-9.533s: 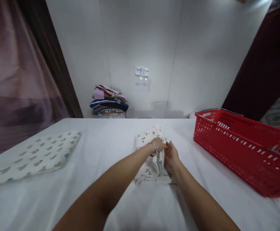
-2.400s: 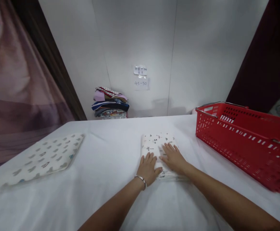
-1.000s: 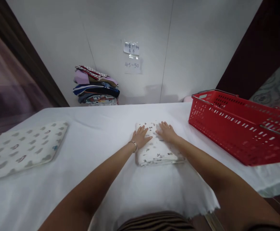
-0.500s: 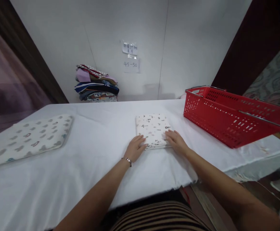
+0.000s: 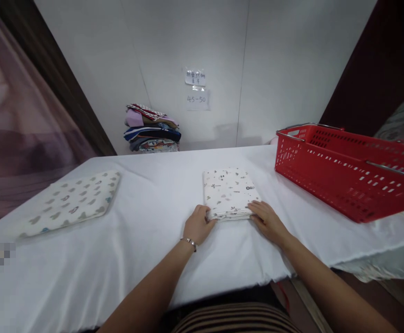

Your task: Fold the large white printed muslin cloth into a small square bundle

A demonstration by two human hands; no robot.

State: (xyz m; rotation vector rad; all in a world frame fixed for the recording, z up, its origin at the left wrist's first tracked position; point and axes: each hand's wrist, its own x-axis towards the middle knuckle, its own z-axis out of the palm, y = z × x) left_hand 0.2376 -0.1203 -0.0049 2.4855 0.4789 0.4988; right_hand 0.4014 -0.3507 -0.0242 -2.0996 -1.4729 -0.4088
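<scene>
A folded white cloth (image 5: pixel 228 192) with a small grey and black print lies on the white-covered table, its stacked layers showing at the near edge. My left hand (image 5: pixel 198 225), with a bracelet at the wrist, closes on its near left corner; the fingers curl at the side and the thumb is at the front edge. At the near right corner my right hand (image 5: pixel 267 222) grips the cloth, fingers on top and thumb low by the layers. Parts of both corners are hidden by the fingers.
A red plastic basket (image 5: pixel 327 173) with metal handles stands at the right. On the left lies another folded cloth (image 5: pixel 77 199) with grey heart-like shapes. Folded fabrics (image 5: pixel 151 132) are piled by the wall, left of two paper signs (image 5: pixel 198 99). The table's near edge (image 5: pixel 236 289) borders my body.
My fingers lay flatter on the cloth's near corners before; now they are curled in around them. The view has turned slightly left, so everything appears shifted right. The cloth stays on the table.
</scene>
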